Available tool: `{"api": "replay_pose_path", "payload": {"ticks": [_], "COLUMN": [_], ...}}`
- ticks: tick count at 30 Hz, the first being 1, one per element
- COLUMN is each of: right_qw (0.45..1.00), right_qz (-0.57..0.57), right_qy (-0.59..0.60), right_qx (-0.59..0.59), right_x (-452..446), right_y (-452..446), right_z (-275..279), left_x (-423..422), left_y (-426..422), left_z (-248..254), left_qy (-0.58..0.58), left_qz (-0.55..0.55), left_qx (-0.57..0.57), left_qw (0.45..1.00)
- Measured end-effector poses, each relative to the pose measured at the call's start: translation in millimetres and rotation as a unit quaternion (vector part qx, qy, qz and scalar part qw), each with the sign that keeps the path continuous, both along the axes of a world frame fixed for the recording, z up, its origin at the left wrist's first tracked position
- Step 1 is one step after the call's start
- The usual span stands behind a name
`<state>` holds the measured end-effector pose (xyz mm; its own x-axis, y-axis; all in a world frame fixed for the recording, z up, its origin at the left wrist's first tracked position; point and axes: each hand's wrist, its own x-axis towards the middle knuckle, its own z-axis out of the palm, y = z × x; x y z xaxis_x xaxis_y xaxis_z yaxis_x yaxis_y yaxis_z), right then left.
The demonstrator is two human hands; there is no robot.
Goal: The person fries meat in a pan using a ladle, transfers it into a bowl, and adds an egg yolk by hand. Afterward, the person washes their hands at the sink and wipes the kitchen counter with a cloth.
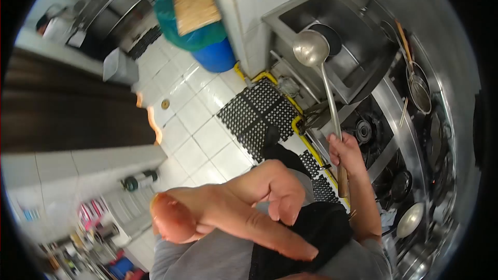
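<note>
A long metal ladle [311, 48] with a wooden handle end is held in my right hand [346, 151], fingers wrapped round the lower shaft. Its bowl points away from me and overlaps the sink [290, 31] in view; I cannot tell how high above it the bowl is. Behind the bowl, a dark round pan [332, 41] is partly hidden. Close to the camera, my left hand [233, 202] is raised in front of my body, one finger stretched out, others bent, nothing visible in it. Its wrist is hidden.
A stove [381, 119] with burners runs along my right side, with a strainer [419, 93] and another ladle [410, 220] beyond. Black perforated mats [259, 106] and a yellow pipe [298, 124] lie near the sink. A blue bin [215, 54] stands ahead, a board on top.
</note>
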<state>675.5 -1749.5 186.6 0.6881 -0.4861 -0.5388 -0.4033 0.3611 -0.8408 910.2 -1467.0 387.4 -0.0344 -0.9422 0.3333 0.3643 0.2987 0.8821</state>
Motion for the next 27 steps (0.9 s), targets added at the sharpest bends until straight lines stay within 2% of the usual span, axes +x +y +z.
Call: {"api": "replay_pose_path", "payload": {"ticks": [3, 4, 6, 7, 8, 10, 12, 13, 15, 16, 18, 21, 22, 24, 25, 26, 27], "right_qw": [0.985, 0.984, 0.976, 0.991, 0.985, 0.985, 0.983, 0.980, 0.972, 0.971, 0.971, 0.961, 0.960, 0.962, 0.960, 0.960, 0.959], "right_qz": [-0.099, -0.111, -0.179, -0.135, -0.122, -0.094, -0.155, -0.169, -0.124, -0.134, -0.173, -0.161, -0.170, -0.210, -0.206, -0.241, -0.246], "right_qy": [-0.096, -0.100, -0.074, -0.004, 0.048, 0.094, 0.084, 0.089, 0.158, 0.159, 0.133, 0.199, 0.194, 0.165, 0.187, 0.137, 0.143], "right_qx": [0.103, 0.101, 0.098, -0.019, -0.116, -0.112, -0.053, -0.048, -0.122, -0.118, -0.098, -0.108, -0.105, -0.064, -0.040, -0.030, 0.001], "right_x": [40.8, 57.4, 93.0, 99.2, 113.2, 135.2, 155.3, 163.4, 188.7, 199.2, 204.8, 224.6, 233.4, 238.4, 241.1, 248.6, 254.0], "right_y": [-47.3, -61.1, -87.1, -108.9, -122.2, -161.9, -204.6, -219.1, -252.6, -274.3, -306.5, -332.4, -337.2, -348.9, -357.3, -357.8, -357.3], "right_z": [-2.8, -7.8, -16.1, -49.6, -51.9, -56.6, -100.7, -104.4, -112.1, -131.0, -176.3, -185.5, -192.3, -213.0, -235.8, -244.5, -239.3], "left_x": [46.6, 60.1, 70.2, 76.8, 83.0, 110.9, 144.1, 159.4, 180.3, 189.0, 214.5, 250.0, 261.0, 279.6, 284.1, 288.1, 290.0], "left_y": [-65.4, -88.2, -123.4, -138.4, -153.0, -191.9, -229.5, -231.8, -256.9, -277.8, -319.6, -388.5, -409.9, -453.3, -471.1, -489.8, -503.7], "left_z": [-19.0, -26.9, -33.4, -32.4, -31.5, -24.5, -21.6, -6.9, -2.5, -9.8, -35.0, -93.8, -112.6, -141.6, -146.2, -148.8, -147.6], "left_qy": [-0.063, -0.080, 0.042, 0.088, 0.133, 0.094, 0.058, 0.038, 0.017, 0.041, 0.072, 0.151, 0.144, 0.231, 0.228, 0.250, 0.273], "left_qz": [-0.078, -0.096, -0.092, -0.092, -0.092, -0.108, -0.153, -0.174, -0.203, -0.201, -0.201, -0.153, -0.161, -0.229, -0.238, -0.273, -0.304], "left_qx": [-0.104, -0.138, -0.175, -0.177, -0.181, -0.221, -0.267, -0.164, -0.056, -0.057, 0.013, 0.157, 0.159, 0.201, 0.200, 0.199, 0.201], "left_qw": [0.990, 0.983, 0.979, 0.976, 0.970, 0.965, 0.950, 0.970, 0.977, 0.977, 0.977, 0.964, 0.963, 0.924, 0.923, 0.907, 0.890]}}
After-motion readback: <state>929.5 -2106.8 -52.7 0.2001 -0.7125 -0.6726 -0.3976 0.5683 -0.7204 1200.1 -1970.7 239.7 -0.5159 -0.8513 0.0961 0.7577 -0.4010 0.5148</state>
